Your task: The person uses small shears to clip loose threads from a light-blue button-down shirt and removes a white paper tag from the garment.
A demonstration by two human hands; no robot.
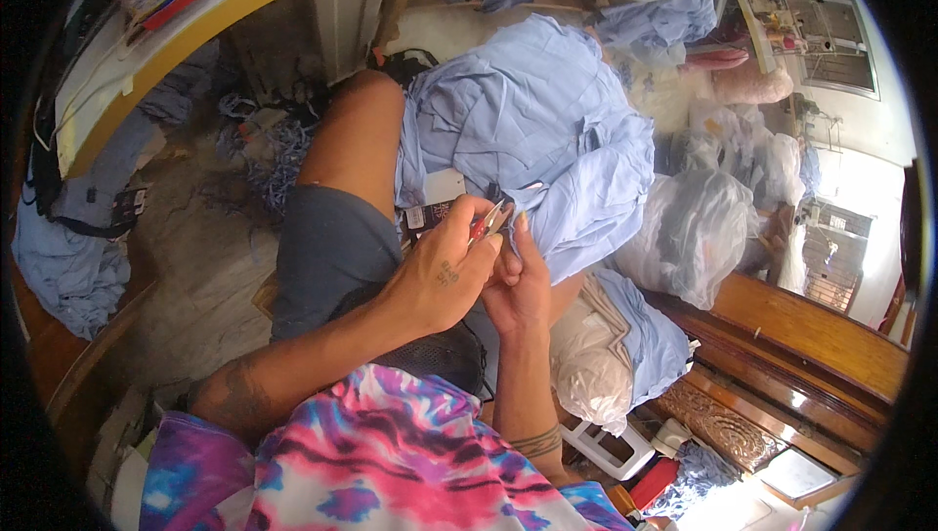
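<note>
A light blue garment [528,91] lies in a heap over my lap and knees, and its folds hang to the right. My left hand [445,267] is closed around small red-handled thread snips [478,230], whose blades point up at the cloth edge. Close beside it, my right hand [518,287] pinches a bit of the garment between thumb and fingers near the blade tips. A white tag [445,186] and a black-and-white label [418,217] lie at the garment's near edge, left of the snips. Fingers partly hide the spot where blades and cloth meet.
Clear plastic bags [699,228] stand to the right, above a wooden ledge [811,336]. Beside my right arm sits a wrapped bundle [591,355] with blue cloth. Fabric scraps [278,150] lie on the floor at left, below a yellow-edged table [186,38]. More blue cloth [73,267] is heaped far left.
</note>
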